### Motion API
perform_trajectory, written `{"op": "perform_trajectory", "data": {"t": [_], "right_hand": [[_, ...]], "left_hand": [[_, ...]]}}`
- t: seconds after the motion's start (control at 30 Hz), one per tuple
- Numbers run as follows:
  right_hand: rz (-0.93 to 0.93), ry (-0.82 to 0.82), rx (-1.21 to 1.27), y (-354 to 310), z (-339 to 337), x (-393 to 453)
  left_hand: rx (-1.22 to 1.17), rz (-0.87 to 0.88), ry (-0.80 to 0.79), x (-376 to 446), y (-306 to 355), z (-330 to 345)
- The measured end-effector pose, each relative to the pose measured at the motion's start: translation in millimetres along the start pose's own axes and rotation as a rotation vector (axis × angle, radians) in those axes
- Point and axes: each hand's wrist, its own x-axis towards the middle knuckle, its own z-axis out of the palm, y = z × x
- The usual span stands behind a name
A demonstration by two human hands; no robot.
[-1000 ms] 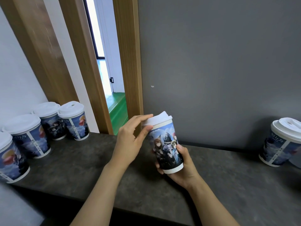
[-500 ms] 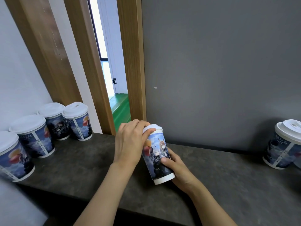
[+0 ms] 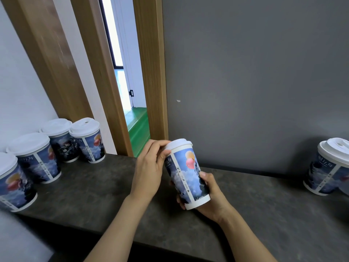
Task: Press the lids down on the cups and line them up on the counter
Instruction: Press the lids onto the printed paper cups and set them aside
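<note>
At the middle of the frame, the right hand [image 3: 209,195] grips a tilted cup [image 3: 188,174] above the desk [image 3: 105,188] while left fingers [image 3: 160,148] pinch its lid [image 3: 178,144]. Four lidded cups [image 3: 86,141] stand lined up at left; one cup [image 3: 328,167] waits at right.

Above the dark counter [image 3: 90,188], the right hand [image 3: 211,197] grips a tilted printed cup [image 3: 188,174] near its base while the left hand [image 3: 149,171] pinches its white lid [image 3: 179,144]. Four lidded cups [image 3: 86,142] (grouped together) stand at 9 o'clock; another cup [image 3: 328,169] stands at 3.
</note>
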Motion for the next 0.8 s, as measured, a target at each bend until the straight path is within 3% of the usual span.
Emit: {"op": "perform_trajectory", "data": {"t": [0.17,0.27,0.43,0.63,0.73,0.8], "right_hand": [[-0.221,0.257,-0.484,9.9,0.8,2.8],[-0.259,0.25,-0.439,8.2,0.0,2.6],[-0.196,-0.004,-0.075,0.5,6.5,-2.6],[-0.025,-0.278,0.03,-2.6,3.3,-5.8],[0.009,-0.231,-0.071,2.8,4.6,-3.2],[-0.074,-0.035,-0.224,8.5,6.3,2.4]], "left_hand": [[0.3,0.128,0.092,5.6,4.2,1.4],[0.138,0.1,0.045,10.6,10.0,0.7],[-0.21,0.008,-0.012,10.3,14.1,-4.3],[-0.086,0.066,0.06,7.9,13.6,-4.2],[0.026,0.134,0.062,10.1,18.5,-5.8],[0.118,0.187,0.031,8.8,23.6,-4.6]]}}
